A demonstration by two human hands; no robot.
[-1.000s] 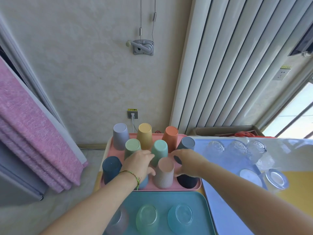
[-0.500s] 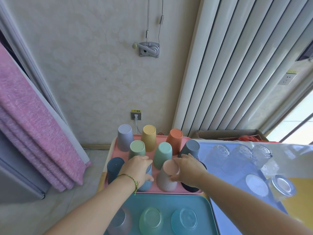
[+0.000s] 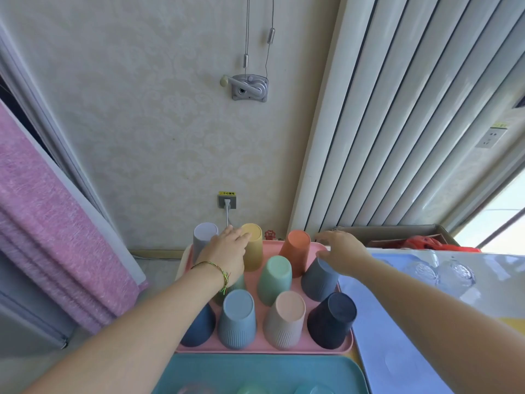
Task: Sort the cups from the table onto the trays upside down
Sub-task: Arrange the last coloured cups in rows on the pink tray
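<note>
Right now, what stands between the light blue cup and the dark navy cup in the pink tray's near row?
One upside-down beige-pink cup, flanked by the light blue cup and dark navy cup; the head view shows it.

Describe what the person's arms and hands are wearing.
No sleeves or gloves are in view on either arm. The left hand has a thin braided bracelet at the wrist, green and yellow with red flecks and loose thread ends. The right hand shows no band at the wrist.
</note>
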